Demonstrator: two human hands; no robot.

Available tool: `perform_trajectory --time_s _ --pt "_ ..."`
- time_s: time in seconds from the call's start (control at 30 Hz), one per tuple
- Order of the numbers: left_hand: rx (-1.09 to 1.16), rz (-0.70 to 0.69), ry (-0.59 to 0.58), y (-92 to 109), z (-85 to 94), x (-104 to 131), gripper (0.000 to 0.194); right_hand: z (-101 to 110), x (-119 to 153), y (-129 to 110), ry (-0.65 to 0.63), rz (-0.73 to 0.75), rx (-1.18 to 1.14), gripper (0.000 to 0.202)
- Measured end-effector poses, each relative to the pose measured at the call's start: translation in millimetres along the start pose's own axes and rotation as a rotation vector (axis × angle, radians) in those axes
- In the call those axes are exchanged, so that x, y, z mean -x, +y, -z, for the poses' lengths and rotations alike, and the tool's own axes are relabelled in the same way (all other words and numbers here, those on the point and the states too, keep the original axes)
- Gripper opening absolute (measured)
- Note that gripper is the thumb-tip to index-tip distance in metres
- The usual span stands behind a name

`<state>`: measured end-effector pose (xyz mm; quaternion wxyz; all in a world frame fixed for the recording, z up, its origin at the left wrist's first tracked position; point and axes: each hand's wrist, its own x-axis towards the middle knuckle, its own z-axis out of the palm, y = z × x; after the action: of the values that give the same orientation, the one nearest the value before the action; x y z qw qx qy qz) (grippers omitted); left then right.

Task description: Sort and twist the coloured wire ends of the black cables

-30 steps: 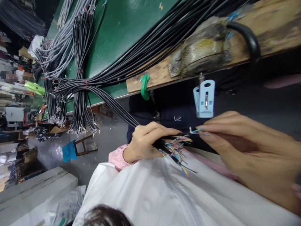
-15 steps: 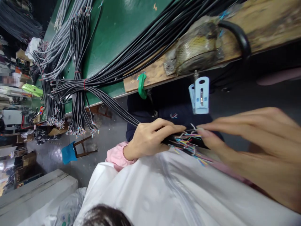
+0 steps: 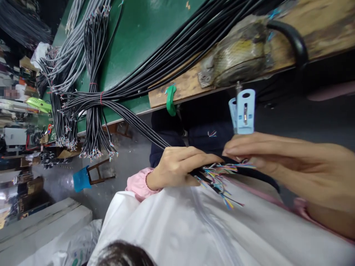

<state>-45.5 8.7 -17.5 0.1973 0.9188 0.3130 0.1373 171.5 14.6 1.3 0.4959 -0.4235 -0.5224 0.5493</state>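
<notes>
My left hand [image 3: 180, 166] is wrapped round the end of a bundle of black cables [image 3: 144, 131], just above my lap. Past its fingers the cables end in a spray of thin coloured wires [image 3: 219, 181], red, blue, yellow and white. Close by on the right, my right hand [image 3: 288, 166] has its fingers curled towards the thumb, at the upper wire tips. A small dark and pale bit shows between finger and thumb, too small to name. Just above that hand a light blue clip [image 3: 246, 111] hangs at the bench edge.
A green table [image 3: 138, 44] bears more black cables [image 3: 93, 51] and grey cables [image 3: 73, 48] in tied bundles. Along its edge lies a wooden board [image 3: 327, 29] with a green hook [image 3: 171, 100] and a tape-wrapped lump [image 3: 241, 51]. A blue stool [image 3: 81, 178] stands on the floor.
My right hand has moved down slightly and its fingers have curled in more. The coloured wire ends have spread apart, some pointing lower. The view has shifted a little.
</notes>
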Motion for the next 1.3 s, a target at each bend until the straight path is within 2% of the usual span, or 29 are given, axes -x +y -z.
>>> perform_trajectory --time_s 0.13,0.27,0.37,0.47,0.53,0.6,0.67,0.77,0.83,0.9,1.0,1.1,1.3 --pt "0.035 0.017 -0.049 0 5.9 -2 0.052 -5 2 -7 -0.048 0.05 -0.038 0.023" --pt "0.039 0.054 -0.114 5 11.5 -5 0.043 -6 3 -5 0.034 0.153 0.089 0.023" --pt "0.027 0.129 -0.004 12 14.2 -9 0.038 -8 6 -2 0.089 0.141 0.161 0.024" --pt "0.029 0.108 0.126 17 15.7 -13 0.04 -14 8 0 0.113 0.018 0.081 0.029" --pt "0.008 0.044 0.135 17 16.2 -15 0.041 -19 8 1 0.106 -0.065 0.0 0.037" --pt "-0.05 -0.015 0.103 15 17.4 -15 0.038 -24 6 2 0.092 -0.071 -0.041 0.042" --pt "-0.112 -0.053 0.031 13 20.6 -14 0.036 -26 4 2 0.093 0.035 0.013 0.037" --pt "-0.168 -0.09 -0.118 11 27.5 -14 0.036 -22 1 1 0.158 0.29 0.243 0.021" --pt "-0.175 -0.09 -0.171 10 30.3 -15 0.035 -16 0 1 0.175 0.369 0.358 0.021" --pt "-0.154 -0.096 -0.152 8 29.5 -15 0.033 -10 -4 3 0.202 0.304 0.373 0.023" --pt "-0.124 -0.107 -0.054 7 23.5 -16 0.033 -6 -15 5 0.301 0.06 0.259 0.04" --pt "-0.118 -0.099 0.051 7 18.7 -19 0.037 -7 -32 3 0.245 -0.131 0.039 0.063" --pt "-0.112 0.003 0.066 11 16.5 -30 0.043 -19 -57 -6 0.17 -0.342 -0.411 0.056"
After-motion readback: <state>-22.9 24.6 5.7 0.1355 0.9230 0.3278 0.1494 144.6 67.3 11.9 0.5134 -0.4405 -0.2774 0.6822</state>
